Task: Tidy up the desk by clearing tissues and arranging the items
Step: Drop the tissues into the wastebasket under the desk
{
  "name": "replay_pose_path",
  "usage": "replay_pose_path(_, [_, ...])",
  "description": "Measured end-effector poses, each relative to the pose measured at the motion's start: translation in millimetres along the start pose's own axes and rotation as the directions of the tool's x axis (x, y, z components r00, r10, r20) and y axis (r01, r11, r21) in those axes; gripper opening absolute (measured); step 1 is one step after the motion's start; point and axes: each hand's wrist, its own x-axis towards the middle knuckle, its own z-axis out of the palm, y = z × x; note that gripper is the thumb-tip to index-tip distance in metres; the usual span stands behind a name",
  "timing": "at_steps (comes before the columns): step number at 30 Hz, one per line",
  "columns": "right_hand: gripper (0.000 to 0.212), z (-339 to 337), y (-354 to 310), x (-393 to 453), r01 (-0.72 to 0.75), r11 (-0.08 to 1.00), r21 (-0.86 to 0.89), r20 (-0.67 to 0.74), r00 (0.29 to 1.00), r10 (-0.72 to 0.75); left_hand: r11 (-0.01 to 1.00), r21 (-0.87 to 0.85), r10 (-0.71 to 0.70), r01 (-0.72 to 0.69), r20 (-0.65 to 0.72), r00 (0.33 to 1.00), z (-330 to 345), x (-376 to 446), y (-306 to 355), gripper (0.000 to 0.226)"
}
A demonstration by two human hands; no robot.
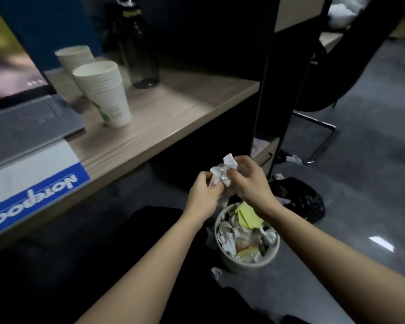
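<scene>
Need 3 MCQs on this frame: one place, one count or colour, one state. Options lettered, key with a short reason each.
1. Where is the crumpled tissue wad?
A. on the desk
B. held in both hands over the waste bin
C. inside the laptop

2. How many stands of paper cups are on the desk?
A. two
B. four
C. none

3. What state is the waste bin in?
A. empty
B. tipped over
C. upright and nearly full

Key: 1 B, the left hand and right hand both pinch the wad above the bin. 2 A, a front cup stack and a rear cup stand beside the laptop. 3 C, paper scraps reach its rim.
</scene>
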Motion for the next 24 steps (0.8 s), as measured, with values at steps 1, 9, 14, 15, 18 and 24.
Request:
replay_pose_path(1, [0.014, -3.9, 17.5, -2.6, -0.034, 0.999, 0.016, 0.008, 0.999, 0.034, 0.999, -0.007, -0.048, 0.048, 0.036, 0.998, 8.0, 3.2, -13.3, 0.027])
replay_pose_path(9, [0.007, -14.1, 127.4, -19.8, -0.404, 0.915, -0.002, -0.056, 0.913, 0.403, 0.947, 0.04, -0.321, 0.32, 0.199, 0.926, 59.5, 19.8, -98.8, 0.03])
replay_pose_path(14, [0.004, -18.2, 171.4, -24.1, -0.533, 0.846, -0.007, -0.084, 0.844, 0.53, 0.899, 0.008, -0.424, 0.438, 0.264, 0.866, 75.5, 30.5, -124.5, 0.033])
replay_pose_path(15, [0.004, -19.1, 178.7, -24.6, -0.548, 0.836, -0.025, -0.098, 0.834, 0.544, 0.886, 0.004, -0.446, 0.464, 0.281, 0.85, 77.2, 31.5, -130.5, 0.037])
replay_pose_path(18, [0.006, -21.7, 198.3, -26.4, -0.595, 0.801, -0.067, -0.13, 0.801, 0.584, 0.838, -0.01, -0.513, 0.546, 0.327, 0.794, 81.3, 33.8, -144.1, 0.037])
replay_pose_path(24, [0.022, -23.2, 223.3, -30.5, -0.671, 0.734, -0.1, -0.213, 0.735, 0.643, 0.822, -0.061, -0.504, 0.566, 0.385, 0.773, 93.8, 45.8, -154.9, 0.025])
